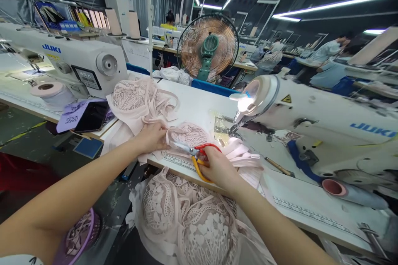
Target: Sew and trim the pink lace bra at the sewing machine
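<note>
My right hand [219, 167] is closed around scissors [199, 151] with one red and one yellow handle loop. Their blades point left, over the front edge of a pale pink lace bra cup [189, 133] lying on the sewing table. My left hand [153, 136] pinches the fabric at that cup's left side. Behind it lies a second lace cup [132, 95] with loose straps, heaped on the table. More lace bras [205, 232] rest below the table edge, near my lap. Whether the blades touch fabric, I cannot tell.
On the right stands a JUKI sewing machine [311, 112] with its lamp lit; pink straps [239, 151] lie near its needle. At left are another machine [90, 60], a thread cone [52, 93] and a phone [91, 116]. A fan [209, 45] stands behind the table.
</note>
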Demonstrator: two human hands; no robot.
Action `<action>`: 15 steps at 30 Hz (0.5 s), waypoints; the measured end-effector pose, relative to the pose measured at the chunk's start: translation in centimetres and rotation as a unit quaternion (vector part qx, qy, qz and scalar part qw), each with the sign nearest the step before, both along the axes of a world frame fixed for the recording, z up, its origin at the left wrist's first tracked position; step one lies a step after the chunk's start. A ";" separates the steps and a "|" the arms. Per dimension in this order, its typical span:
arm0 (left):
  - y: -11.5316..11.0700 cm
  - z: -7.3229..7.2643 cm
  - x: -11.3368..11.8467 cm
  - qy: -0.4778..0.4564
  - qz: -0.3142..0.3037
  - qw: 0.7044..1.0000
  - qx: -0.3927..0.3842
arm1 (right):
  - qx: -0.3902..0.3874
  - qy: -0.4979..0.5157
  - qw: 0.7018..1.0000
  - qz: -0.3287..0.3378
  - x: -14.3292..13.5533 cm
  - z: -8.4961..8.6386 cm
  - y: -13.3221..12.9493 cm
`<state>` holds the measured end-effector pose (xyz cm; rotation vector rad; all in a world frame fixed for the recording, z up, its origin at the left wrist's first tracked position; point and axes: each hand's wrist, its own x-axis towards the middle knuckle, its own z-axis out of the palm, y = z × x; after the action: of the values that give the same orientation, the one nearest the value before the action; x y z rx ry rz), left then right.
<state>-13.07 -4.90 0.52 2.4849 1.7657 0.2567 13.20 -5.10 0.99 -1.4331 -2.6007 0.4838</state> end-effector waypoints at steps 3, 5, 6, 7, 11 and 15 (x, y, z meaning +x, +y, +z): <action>-1.9 -0.2 -0.6 -0.019 0.008 0.998 0.056 | 0.067 -0.031 0.997 0.011 1.5 0.2 -2.1; -4.1 -0.6 -0.7 -0.043 0.031 0.992 0.115 | 0.092 -0.052 0.994 0.021 2.2 -0.1 -3.1; -5.5 -0.9 -0.7 -0.056 0.042 0.987 0.144 | 0.100 -0.058 0.993 0.023 2.3 -0.2 -3.3; -7.1 -1.3 -0.7 -0.071 0.057 0.980 0.174 | 0.106 -0.062 0.992 0.022 2.3 -0.4 -3.3; -13.7 -4.2 -0.7 -0.156 0.107 0.939 0.287 | 0.112 -0.035 0.993 0.005 1.7 -0.2 -2.1; -18.4 -7.4 -0.8 -0.321 0.177 0.910 0.192 | 0.086 0.048 0.995 -0.011 2.0 2.6 -1.6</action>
<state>-13.85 -23.26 -6.88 1.8802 1.9447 1.3840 15.18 -6.73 3.63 -1.3481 -2.4811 0.3091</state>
